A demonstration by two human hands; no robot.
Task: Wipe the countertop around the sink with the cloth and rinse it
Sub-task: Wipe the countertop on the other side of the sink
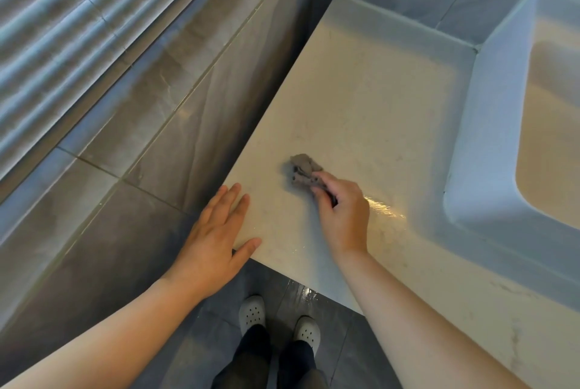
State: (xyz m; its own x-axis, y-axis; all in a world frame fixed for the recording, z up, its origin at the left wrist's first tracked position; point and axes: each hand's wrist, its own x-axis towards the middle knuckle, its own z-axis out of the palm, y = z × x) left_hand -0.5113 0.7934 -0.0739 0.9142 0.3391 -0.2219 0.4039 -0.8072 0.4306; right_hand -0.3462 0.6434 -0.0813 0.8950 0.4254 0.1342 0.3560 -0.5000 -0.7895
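Fingers [231, 204] of the left hand [216, 238] lie straight and slightly spread, flat on the near-left corner of the countertop [361, 90], with the thumb along the front edge; this hand holds nothing and appears to serve as a brace. Right of it, at centre frame, the cloth [303, 169] rests on the countertop as a small grey crumpled wad. Its near end is clamped in the curled fingers [324, 183] of the right hand [343, 216]. The free end projects from those fingers toward the upper left of the frame, so the wad's rough axis runs from upper left to lower right, in line with the forearm. The cloth sits well apart from the left fingertips. Immediately right of the right hand, a glossy streak [384, 211] on the surface suggests a wet, already wiped band. Farther right, the sink [470, 144] rises above the countertop along the right edge of the frame. Judged from this layout, the wiping step is in progress. Dry-looking surface lies ahead of the cloth, toward the upper centre. The rinse point is on the opposite side, to the right, nearer the right hand.
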